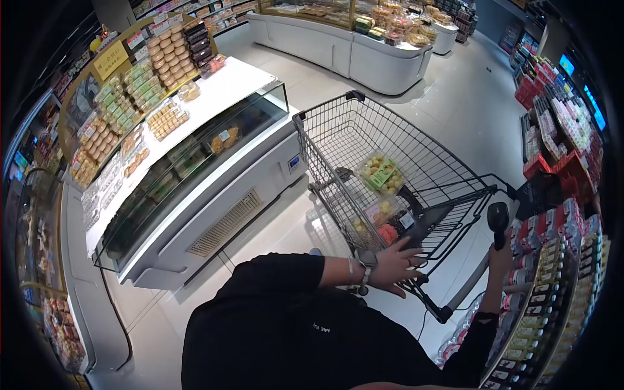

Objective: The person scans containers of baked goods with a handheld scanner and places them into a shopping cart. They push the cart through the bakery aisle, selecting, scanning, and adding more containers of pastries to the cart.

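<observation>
We are noting right hand (500, 257) gripping black handle (498, 220), left hand (389, 268) spread wide; lopsided pushing is risking cart (355, 95) scraping showcase (195, 231).

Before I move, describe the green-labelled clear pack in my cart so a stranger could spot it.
Find the dark grey wire shopping cart beside the white, glass-fronted display counter. Inside lies the clear plastic pack of round, yellowish-green pieces, beyond the clear pack of red pieces. Its broad bright-green label sets it apart.
</observation>
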`<state>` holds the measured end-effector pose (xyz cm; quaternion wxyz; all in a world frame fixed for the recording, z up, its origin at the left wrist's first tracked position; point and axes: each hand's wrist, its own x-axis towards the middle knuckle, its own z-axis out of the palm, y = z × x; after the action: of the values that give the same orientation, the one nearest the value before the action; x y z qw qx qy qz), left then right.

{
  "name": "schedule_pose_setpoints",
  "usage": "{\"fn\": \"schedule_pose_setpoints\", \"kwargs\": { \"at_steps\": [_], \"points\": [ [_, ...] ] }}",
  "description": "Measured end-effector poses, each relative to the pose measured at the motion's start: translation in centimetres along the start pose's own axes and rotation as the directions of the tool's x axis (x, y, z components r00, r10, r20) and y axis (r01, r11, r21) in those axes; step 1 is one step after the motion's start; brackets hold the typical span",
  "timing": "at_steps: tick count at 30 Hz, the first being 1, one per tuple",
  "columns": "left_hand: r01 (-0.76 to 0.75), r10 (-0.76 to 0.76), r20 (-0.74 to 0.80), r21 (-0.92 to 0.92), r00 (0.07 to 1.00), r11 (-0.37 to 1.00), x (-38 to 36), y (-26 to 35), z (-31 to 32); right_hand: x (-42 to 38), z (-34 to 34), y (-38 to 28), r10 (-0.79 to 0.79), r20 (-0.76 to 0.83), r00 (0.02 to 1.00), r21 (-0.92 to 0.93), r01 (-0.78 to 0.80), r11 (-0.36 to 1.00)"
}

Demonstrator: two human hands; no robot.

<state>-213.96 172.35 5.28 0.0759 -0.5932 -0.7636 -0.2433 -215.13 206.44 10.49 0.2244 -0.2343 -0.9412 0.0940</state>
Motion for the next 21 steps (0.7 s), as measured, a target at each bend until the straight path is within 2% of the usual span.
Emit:
{"fn": "schedule_pose_setpoints", "kwargs": {
  "at_steps": [1, 2, 4, 6, 7, 9, 11, 12, 13, 15, 16, 18, 19, 21],
  "points": [
    [0.098, -0.097, 0.022, -0.030, 0.995, 0.995, -1.5, -3.2, 0.7, 0.3, -0.4, -0.3, -0.018, 0.053, 0.998, -0.066, 0.021, 0.998],
    [0.235, -0.240, 0.074, 0.074, 0.968, 0.969, -2.7, -6.0, -0.4, 0.8, -0.5, -0.3, -0.008, 0.053, 0.999, -0.069, 0.012, 0.998],
    [0.398, -0.458, 0.109, 0.348, 0.882, 0.849, -5.6, -12.5, 0.3, 2.3, -0.3, -0.6, 0.006, 0.108, 0.994, -0.177, 0.013, 0.984],
    [0.580, -0.622, 0.084, 0.282, 0.779, 0.764, -7.6, -17.5, 1.0, 3.5, 0.7, 0.4, 0.009, 0.081, 0.997, -0.183, 0.006, 0.983],
    [0.575, -0.616, 0.077, 0.282, 0.784, 0.768, -7.3, -18.8, 1.3, 3.9, 0.8, 0.5, 0.007, 0.056, 0.998, -0.187, 0.004, 0.982],
    [0.567, -0.612, 0.217, 0.238, 0.760, 0.789, -6.8, -19.8, 2.6, 4.7, 1.2, 0.6, 0.051, 0.025, 0.998, -0.201, -0.045, 0.978],
    [0.553, -0.596, 0.178, 0.240, 0.783, 0.798, -6.7, -19.8, 3.4, 5.4, 1.8, 2.4, 0.048, 0.050, 0.998, -0.169, -0.039, 0.985],
    [0.548, -0.588, 0.137, 0.245, 0.797, 0.800, -6.4, -20.3, 3.2, 5.8, 2.6, 3.1, 0.047, 0.009, 0.999, -0.185, -0.045, 0.982],
    [0.545, -0.584, 0.140, 0.241, 0.799, 0.803, -6.3, -20.9, 3.0, 5.6, 2.9, 2.8, 0.052, 0.009, 0.999, -0.190, -0.049, 0.981],
    [0.553, -0.593, 0.265, 0.214, 0.760, 0.805, -5.5, -22.1, 3.0, 5.5, 3.1, 2.1, 0.048, -0.094, 0.994, -0.130, -0.060, 0.990],
    [0.529, -0.581, 0.209, 0.257, 0.786, 0.809, -5.3, -22.8, 3.0, 5.5, 3.5, 2.6, 0.047, -0.094, 0.994, -0.139, -0.060, 0.989],
    [0.517, -0.571, 0.214, 0.261, 0.792, 0.815, -5.0, -24.6, 3.0, 5.7, 4.3, 2.5, 0.173, -0.092, 0.981, -0.142, -0.185, 0.972],
    [0.505, -0.565, 0.219, 0.275, 0.795, 0.818, -4.7, -25.7, 3.0, 5.7, 4.7, 1.9, 0.171, -0.096, 0.981, -0.143, -0.183, 0.973],
    [0.495, -0.555, 0.196, 0.282, 0.808, 0.821, -3.9, -28.1, 2.7, 6.2, 4.8, 0.3, 0.357, -0.171, 0.918, -0.095, -0.376, 0.922]
  ]
}}
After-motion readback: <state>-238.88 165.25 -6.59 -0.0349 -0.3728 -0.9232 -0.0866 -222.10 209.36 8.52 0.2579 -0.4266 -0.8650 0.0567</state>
